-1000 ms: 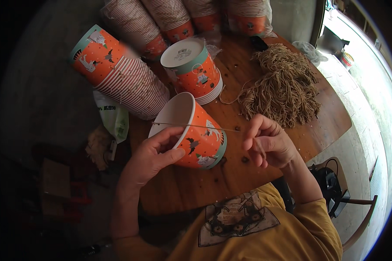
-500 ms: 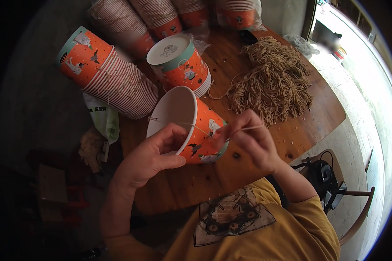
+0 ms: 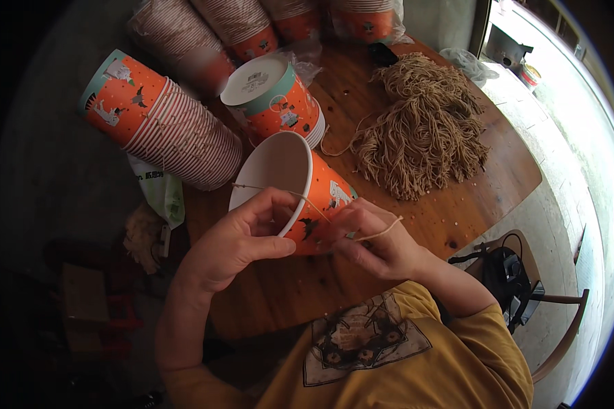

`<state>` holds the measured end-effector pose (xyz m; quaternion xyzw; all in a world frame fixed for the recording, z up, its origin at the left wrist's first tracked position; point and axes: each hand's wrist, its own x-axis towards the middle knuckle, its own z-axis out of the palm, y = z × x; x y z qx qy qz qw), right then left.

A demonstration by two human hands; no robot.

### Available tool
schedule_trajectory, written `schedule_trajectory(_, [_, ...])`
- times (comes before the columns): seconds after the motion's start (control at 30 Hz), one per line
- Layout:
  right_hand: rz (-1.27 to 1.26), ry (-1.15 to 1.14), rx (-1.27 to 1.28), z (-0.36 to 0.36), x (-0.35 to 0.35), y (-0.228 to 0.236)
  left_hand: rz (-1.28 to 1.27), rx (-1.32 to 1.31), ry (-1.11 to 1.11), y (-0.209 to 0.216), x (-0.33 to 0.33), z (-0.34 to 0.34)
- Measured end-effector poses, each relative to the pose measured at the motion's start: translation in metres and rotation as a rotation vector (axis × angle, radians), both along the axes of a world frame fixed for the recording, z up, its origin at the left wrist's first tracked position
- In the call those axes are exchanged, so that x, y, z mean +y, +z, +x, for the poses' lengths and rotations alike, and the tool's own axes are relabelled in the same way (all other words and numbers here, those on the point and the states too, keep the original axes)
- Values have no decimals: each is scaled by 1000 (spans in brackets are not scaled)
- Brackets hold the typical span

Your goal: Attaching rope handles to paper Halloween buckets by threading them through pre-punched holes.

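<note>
An orange paper bucket [image 3: 329,187] with a white inside lies tipped in front of me, its mouth toward the left. My left hand [image 3: 249,235] grips its near rim, fingers inside and thumb on the outer wall. A thin tan cord [image 3: 312,203] starts at the far side of the rim, crosses the mouth and runs down the outside to my right hand [image 3: 372,238]. That hand is closed on the cord beside the bucket wall, and the loose end sticks out past its fingers. The right fingertips are partly blurred.
Nested orange buckets [image 3: 177,126] lean at the left, and a shorter upside-down stack [image 3: 273,95] stands behind the tipped bucket. Plastic-wrapped stacks [image 3: 235,27] line the back. A heap of tan cords [image 3: 423,129] covers the table's [image 3: 484,198] right part. A chair [image 3: 559,320] holding a black bag stands at the right.
My right hand has come down and slightly left, closer to the bucket's wall, with the cord still in its fingers. My left hand keeps its grip on the rim.
</note>
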<state>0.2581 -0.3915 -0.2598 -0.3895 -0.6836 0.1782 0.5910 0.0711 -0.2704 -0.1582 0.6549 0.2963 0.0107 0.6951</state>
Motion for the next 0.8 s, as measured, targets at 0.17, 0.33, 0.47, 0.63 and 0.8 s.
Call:
schedule_trajectory(0.17, [20,-14,122,10,-7,15,17,4,-13,2,-1,5])
schedule_trajectory(0.33, [172,166,707,20,-26,35,79,-4,-3,6,-6,2])
schedule_trajectory(0.47, [22,67,544,31,-37,39,37,30,-29,4,-6,8])
schedule_trajectory(0.63, [149,-231,-235,6,-5,16,52,23,-54,2,-6,11])
schedule_trajectory(0.8, [108,-201,-191,8,-7,5,16,12,-24,1,-4,8])
